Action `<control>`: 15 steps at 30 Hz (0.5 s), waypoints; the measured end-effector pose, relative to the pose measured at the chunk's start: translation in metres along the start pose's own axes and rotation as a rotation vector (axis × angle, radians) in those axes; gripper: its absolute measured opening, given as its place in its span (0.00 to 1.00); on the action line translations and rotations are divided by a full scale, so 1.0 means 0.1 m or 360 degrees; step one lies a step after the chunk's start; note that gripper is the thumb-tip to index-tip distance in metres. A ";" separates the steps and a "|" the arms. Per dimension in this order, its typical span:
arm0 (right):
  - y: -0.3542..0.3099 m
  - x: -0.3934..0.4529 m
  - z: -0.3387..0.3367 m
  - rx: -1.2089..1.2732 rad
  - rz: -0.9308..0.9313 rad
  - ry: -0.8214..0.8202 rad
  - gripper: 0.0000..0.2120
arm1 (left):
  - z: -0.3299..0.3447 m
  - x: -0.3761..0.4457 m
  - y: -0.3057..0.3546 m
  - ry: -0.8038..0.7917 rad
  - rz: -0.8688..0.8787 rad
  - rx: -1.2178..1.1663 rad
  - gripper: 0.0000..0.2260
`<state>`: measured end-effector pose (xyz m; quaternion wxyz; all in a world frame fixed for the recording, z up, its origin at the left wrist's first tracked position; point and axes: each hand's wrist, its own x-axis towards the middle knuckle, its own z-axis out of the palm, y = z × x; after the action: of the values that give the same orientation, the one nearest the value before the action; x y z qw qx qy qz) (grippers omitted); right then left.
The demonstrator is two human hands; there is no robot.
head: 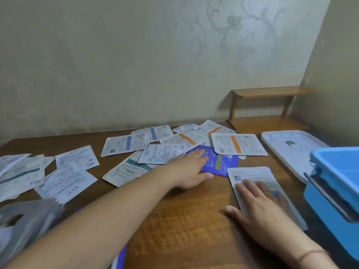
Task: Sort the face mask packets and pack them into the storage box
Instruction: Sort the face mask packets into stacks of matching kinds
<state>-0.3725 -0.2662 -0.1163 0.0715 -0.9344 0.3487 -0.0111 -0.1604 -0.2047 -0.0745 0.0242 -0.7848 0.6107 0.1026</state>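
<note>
Left hand (191,167): flat on the blue packet (217,162), fingers straight.
Right hand (258,206): flat, pinning the white packet (252,174).
Advice: slide blue packet free before lifting it.

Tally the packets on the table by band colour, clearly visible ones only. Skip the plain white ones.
orange-band packets: 3
blue-band packets: 2
teal-band packets: 1
solid purple packets: 1
Total: 7
The left-edge stack is too blurred to count.
</note>
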 end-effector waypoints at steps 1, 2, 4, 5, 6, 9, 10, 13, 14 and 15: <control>0.06 0.01 0.00 -0.0001 0.0074 0.0005 0.52 | 0.03 0.05 0.03 -0.0058 -0.0021 0.0062 0.34; 0.10 0.02 0.02 -0.0011 0.0117 0.0018 0.54 | 0.07 0.07 0.05 -0.0115 -0.0038 0.0100 0.35; 0.11 0.01 0.03 0.0017 0.0131 0.0033 0.52 | 0.12 0.05 0.06 -0.0170 -0.0025 0.0147 0.38; 0.10 0.01 0.03 0.0039 0.0128 0.0038 0.46 | 0.13 0.01 0.06 -0.0177 0.0009 0.0183 0.38; 0.07 0.00 0.00 0.0075 0.0115 0.0068 0.41 | 0.13 -0.05 0.05 -0.0185 0.0048 0.0220 0.38; -0.04 -0.03 -0.07 0.0097 -0.0152 0.0144 0.40 | 0.10 -0.37 0.02 -0.0238 0.0167 0.0319 0.38; -0.10 -0.06 -0.08 0.0051 -0.0315 0.0203 0.42 | 0.09 -0.50 0.02 -0.0252 0.0211 0.0359 0.38; -0.30 -0.17 0.03 -0.0055 -0.0656 0.0143 0.44 | 0.11 -0.91 -0.02 -0.0292 0.0298 0.0442 0.38; -0.35 -0.21 0.07 -0.0086 -0.0719 0.0133 0.44 | 0.13 -1.03 -0.03 -0.0308 0.0307 0.0446 0.39; -0.38 -0.27 0.13 -0.0111 -0.0780 0.0205 0.43 | 0.15 -1.13 -0.05 -0.0322 0.0302 0.0441 0.40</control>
<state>-0.3670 -0.2183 -0.1230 0.0120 -0.9903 0.1157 -0.0755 -0.1839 -0.0933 -0.0683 0.1834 -0.6986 0.6847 0.0979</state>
